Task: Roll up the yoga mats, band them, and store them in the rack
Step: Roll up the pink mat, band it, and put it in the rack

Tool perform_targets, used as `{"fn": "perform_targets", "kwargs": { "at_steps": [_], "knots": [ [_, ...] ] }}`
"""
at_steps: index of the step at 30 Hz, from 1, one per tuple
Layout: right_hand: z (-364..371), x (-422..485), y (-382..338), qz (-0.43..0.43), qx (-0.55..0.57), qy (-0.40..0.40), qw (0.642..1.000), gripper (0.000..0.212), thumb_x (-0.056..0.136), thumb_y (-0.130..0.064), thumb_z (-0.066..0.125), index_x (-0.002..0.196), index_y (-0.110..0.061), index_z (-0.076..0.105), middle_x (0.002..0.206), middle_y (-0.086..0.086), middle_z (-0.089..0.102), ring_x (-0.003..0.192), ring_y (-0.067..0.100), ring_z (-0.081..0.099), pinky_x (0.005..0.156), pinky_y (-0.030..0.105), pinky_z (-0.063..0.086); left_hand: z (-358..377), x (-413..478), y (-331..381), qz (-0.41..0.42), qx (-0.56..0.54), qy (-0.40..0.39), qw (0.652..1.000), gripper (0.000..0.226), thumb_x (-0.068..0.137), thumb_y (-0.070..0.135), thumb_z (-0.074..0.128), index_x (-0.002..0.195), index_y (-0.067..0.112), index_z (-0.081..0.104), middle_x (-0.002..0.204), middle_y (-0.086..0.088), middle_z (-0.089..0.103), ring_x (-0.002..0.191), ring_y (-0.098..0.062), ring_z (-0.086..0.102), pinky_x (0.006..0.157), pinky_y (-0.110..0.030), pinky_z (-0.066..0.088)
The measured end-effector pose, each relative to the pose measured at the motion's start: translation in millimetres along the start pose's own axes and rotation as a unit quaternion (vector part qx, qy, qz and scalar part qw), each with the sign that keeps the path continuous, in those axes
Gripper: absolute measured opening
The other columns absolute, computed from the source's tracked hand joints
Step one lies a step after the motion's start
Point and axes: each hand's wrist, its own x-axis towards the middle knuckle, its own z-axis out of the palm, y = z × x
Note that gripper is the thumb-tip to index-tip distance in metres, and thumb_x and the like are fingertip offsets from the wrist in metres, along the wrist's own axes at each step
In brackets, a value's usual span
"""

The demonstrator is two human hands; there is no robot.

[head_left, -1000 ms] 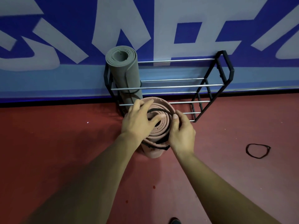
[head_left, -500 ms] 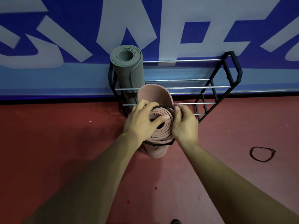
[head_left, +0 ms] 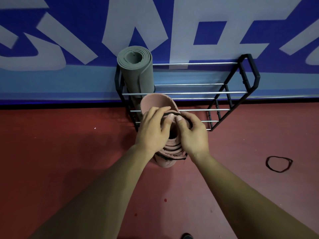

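Observation:
A pink rolled yoga mat [head_left: 170,149] stands on end on the red floor in front of the black rack [head_left: 248,78]. Its outer flap [head_left: 155,102] sticks up loose behind my fingers. My left hand [head_left: 152,130] and my right hand [head_left: 191,133] grip the top of the roll, both pinching a black elastic band [head_left: 187,119] stretched across the rim. A second black band [head_left: 172,158] circles the roll lower down. A grey rolled mat [head_left: 136,71] stands upright in the rack's left end.
A loose black band [head_left: 278,163] lies on the floor to the right. The rack stands against a blue and white wall banner [head_left: 172,23]; its right portion holds nothing. A dark shoe tip [head_left: 187,236] shows at the bottom edge.
The pink mat's outer flap has come up loose at the back. Both hands have closed in toward the roll's middle and stretch the upper band over the top.

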Motion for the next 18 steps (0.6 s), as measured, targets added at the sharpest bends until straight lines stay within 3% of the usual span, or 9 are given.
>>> {"fn": "perform_targets", "kwargs": {
  "at_steps": [4,7,8,9,12,15,18],
  "knots": [
    [0.9,-8.0,-0.4,-0.007,-0.003,-0.008,1.000,0.027,0.095,-0.033,0.071,0.120,-0.026,0.071,0.110,-0.016,0.073,0.105,-0.003,0.065,0.092,0.021,0.051,-3.0,-2.1,-5.1,0.026,-0.027,0.012,0.999,0.050,0.100,0.045,0.034,0.125,0.012,0.061,0.122,0.000,0.056,0.121,-0.016,0.051,0.108,-0.037,0.040],
    [3.8,-12.0,1.6,-0.020,-0.025,-0.010,0.999,0.035,0.088,-0.035,0.079,0.120,-0.027,0.069,0.115,-0.014,0.070,0.110,0.002,0.063,0.097,0.023,0.048,-7.8,-2.5,-8.1,0.022,-0.111,0.045,0.993,0.046,0.100,0.034,0.037,0.121,0.001,0.060,0.126,-0.007,0.053,0.116,0.010,0.046,0.101,-0.011,0.035],
    [4.3,-12.9,2.0,-0.025,-0.031,-0.010,0.999,0.036,0.085,-0.035,0.082,0.118,-0.029,0.068,0.115,-0.014,0.070,0.111,0.003,0.062,0.097,0.023,0.047,-9.2,-2.9,-9.9,0.024,-0.126,0.057,0.990,0.042,0.100,0.029,0.038,0.119,-0.001,0.061,0.127,-0.011,0.053,0.118,0.011,0.046,0.100,-0.007,0.033],
    [4.8,-13.3,2.6,-0.030,-0.038,-0.010,0.999,0.037,0.083,-0.034,0.083,0.117,-0.029,0.068,0.114,-0.014,0.070,0.110,0.003,0.062,0.097,0.023,0.047,-10.3,-2.9,-11.9,0.030,-0.136,0.066,0.988,0.041,0.100,0.028,0.039,0.118,-0.001,0.061,0.128,-0.013,0.053,0.123,0.005,0.046,0.103,-0.009,0.034],
    [2.3,-11.4,3.2,-0.045,-0.055,0.004,0.997,0.034,0.084,-0.029,0.082,0.115,-0.028,0.068,0.112,-0.010,0.070,0.107,0.006,0.064,0.098,0.029,0.050,-13.1,0.2,-19.8,0.040,-0.125,0.067,0.989,0.049,0.098,0.038,0.038,0.122,0.005,0.064,0.137,-0.011,0.055,0.135,-0.019,0.046,0.116,-0.033,0.033],
    [-3.9,-9.5,2.9,-0.040,-0.051,0.012,0.998,0.030,0.085,-0.026,0.081,0.113,-0.028,0.069,0.110,-0.008,0.071,0.104,0.008,0.066,0.096,0.032,0.052,-19.4,2.2,-22.2,-0.047,-0.027,0.016,0.998,0.072,0.090,0.063,0.024,0.143,0.025,0.053,0.159,0.006,0.038,0.151,-0.011,0.019,0.124,-0.038,0.007],
    [-5.6,-10.6,3.0,-0.036,-0.053,-0.003,0.998,0.031,0.086,-0.024,0.080,0.115,-0.027,0.070,0.111,-0.008,0.072,0.104,0.007,0.066,0.096,0.032,0.053,-26.1,4.7,-25.1,-0.006,0.088,-0.036,0.995,0.078,0.087,0.070,0.020,0.156,0.034,0.032,0.167,0.010,0.016,0.154,-0.008,-0.001,0.124,-0.039,-0.007]
  ]
}}
